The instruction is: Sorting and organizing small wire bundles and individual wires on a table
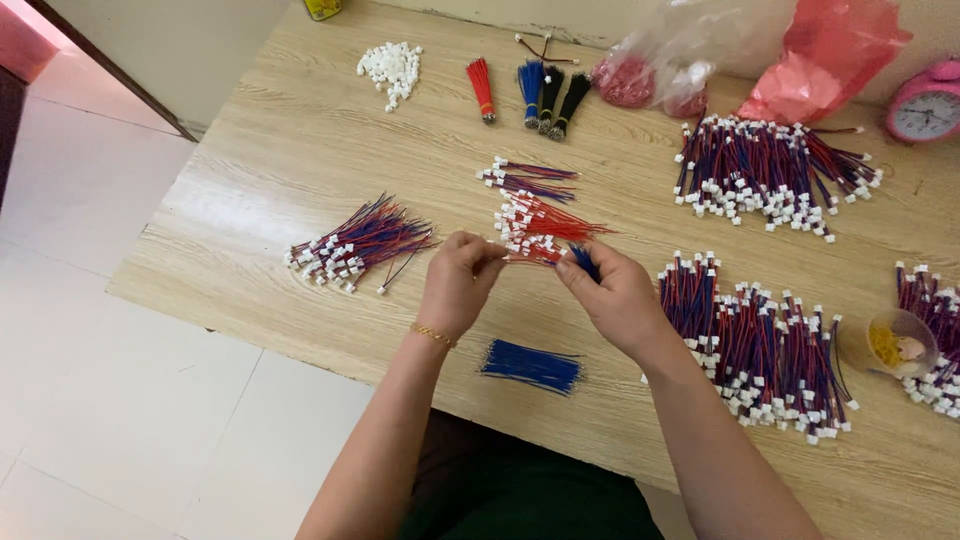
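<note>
While both hands meet above the pale wooden worktop (300, 150), the left hand (455, 285) pinches thin red wires with white plastic connectors (535, 240); the right hand (615, 295) grips short blue wires (583, 262), apparently for pairing.

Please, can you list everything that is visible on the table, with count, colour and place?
table: one, light wood, under everything
connector pile: one, white, far left
wire bunches: four; red, blue, two black; far middle
plastic bags: clear and red, far right
clock: one, pink, far right corner
finished wire heaps: several, red-blue, mostly right
blue wires: one bundle, near edge
cup: one, right
left hand: pinches a red wire
right hand: holds blue wires
</note>
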